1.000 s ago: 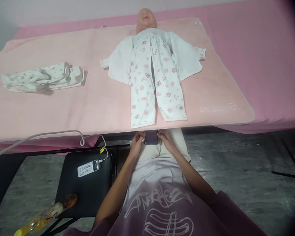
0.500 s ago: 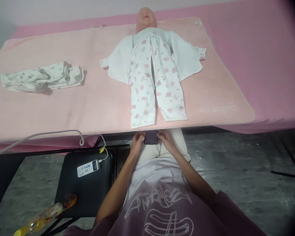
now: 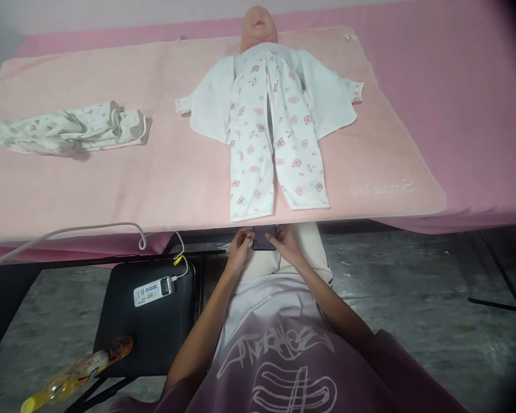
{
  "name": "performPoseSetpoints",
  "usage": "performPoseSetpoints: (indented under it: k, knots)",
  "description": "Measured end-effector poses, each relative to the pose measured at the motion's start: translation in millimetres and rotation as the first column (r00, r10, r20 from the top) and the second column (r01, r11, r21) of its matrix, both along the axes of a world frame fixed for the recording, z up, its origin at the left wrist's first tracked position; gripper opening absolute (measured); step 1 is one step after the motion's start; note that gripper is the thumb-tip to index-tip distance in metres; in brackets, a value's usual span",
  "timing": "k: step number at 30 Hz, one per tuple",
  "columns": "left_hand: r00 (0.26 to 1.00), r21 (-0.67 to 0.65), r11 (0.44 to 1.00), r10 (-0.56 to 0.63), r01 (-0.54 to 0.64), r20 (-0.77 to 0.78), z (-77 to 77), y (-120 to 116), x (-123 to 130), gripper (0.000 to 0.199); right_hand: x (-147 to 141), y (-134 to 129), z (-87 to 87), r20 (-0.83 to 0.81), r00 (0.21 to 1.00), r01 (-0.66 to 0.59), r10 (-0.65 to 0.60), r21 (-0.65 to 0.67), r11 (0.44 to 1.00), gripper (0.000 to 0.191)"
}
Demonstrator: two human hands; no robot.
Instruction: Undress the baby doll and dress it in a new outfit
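Note:
A dark smartphone (image 3: 263, 240) is held between my two hands over my lap, its far end hidden under the table edge. My left hand (image 3: 242, 244) grips its left side. On the right side, my right hand (image 3: 286, 243) grips the phone, with the thumb over the screen. Beyond them on the table lies a baby doll (image 3: 259, 30), face up. White baby trousers (image 3: 251, 149) with pink animal prints lie flat over its body, legs towards me. A white baby top (image 3: 330, 106) spreads out on both sides beneath them.
A folded printed baby garment (image 3: 73, 131) lies left on the pink blanket (image 3: 176, 183). Below, a black stool (image 3: 155, 338) bears a white power bank (image 3: 153, 291) with a cable (image 3: 90, 225) that crosses the table edge. A yellow-capped bottle (image 3: 73, 376) lies at the stool's front.
My right thumb has moved left from the phone's edge onto its screen. The view has shifted slightly; the clothes and doll lie as before.

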State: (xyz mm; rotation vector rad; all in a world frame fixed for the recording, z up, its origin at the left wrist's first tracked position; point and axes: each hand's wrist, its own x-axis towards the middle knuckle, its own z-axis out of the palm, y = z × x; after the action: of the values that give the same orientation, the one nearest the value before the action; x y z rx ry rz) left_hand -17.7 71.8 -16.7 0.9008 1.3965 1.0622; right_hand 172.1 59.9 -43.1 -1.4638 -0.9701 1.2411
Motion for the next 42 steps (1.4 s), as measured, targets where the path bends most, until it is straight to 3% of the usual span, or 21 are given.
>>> performPoseSetpoints:
  k: [5, 12, 21, 42]
  knots:
    - [1.0, 0.001, 1.0, 0.009, -0.009, -0.008, -4.7, 0.4, 0.6, 0.026, -0.4, 2.3, 0.1, 0.028, 1.0, 0.0, 0.0, 0.006, 1.0, 0.058]
    - [1.0, 0.019, 1.0, 0.002, -0.001, -0.005, 0.2, 1.1, 1.0, 0.026, 7.8, -4.2, 4.5, -0.077, 0.994, -0.072, 0.072, 0.002, 0.997, 0.061]
    - [0.998, -0.097, 0.993, 0.058, -0.06, -0.024, 8.6, 8.5, 9.9, 0.03, 12.0, -6.1, 5.1, -0.109, 0.987, -0.116, 0.116, 0.008, 0.993, 0.058]
    - [0.998, -0.078, 0.995, 0.06, -0.061, -0.018, -0.8, 5.7, 6.9, 0.032, 16.5, -6.0, 1.9, -0.106, 0.985, -0.14, 0.14, 0.004, 0.99, 0.049]
